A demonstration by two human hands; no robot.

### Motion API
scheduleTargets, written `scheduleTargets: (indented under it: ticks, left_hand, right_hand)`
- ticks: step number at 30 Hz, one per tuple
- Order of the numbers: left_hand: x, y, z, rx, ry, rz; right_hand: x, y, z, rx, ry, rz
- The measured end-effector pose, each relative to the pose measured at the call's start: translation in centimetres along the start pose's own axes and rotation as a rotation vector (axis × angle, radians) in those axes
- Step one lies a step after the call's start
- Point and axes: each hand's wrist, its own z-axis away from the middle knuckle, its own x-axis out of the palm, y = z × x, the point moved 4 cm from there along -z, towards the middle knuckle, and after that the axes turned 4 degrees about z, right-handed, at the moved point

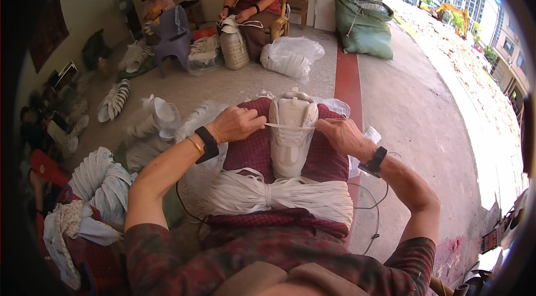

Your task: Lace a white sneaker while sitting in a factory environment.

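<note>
white shoe (pixel 290 157) on checked cloth (pixel 245 153) over lap, between hands, long axis pointing away from body, toe nearest. lace (pixel 290 127) stretched crosswise over it. left hand (pixel 241 124), right hand (pixel 345 137) each pinch one side, about equally near.

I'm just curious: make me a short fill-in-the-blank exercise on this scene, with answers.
The left hand and right hand grip a lace; a gold bracelet is on the ____ arm.
The toe of the shoe points ____ the person, not away.
Of the shoe and the lace bundle, the ____ lies nearer the person.
The big sack at the upper right is ____ in colour.

Missing words: left; toward; lace bundle; green.
</note>
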Motion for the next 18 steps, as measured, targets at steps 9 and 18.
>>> scheduleTargets:
  ticks: [9, 18]
  left_hand:
    - [-9.7, -5.5, 10.7, -0.281, -0.078, -0.207]
    - [-26.2, -17.0, 31.4, -0.697, -0.014, -0.576]
  right_hand:
    - [-9.1, 6.9, 8.4, 0.187, -0.062, 0.351]
    - [-22.8, 7.6, 18.3, 0.598, -0.039, 0.694]
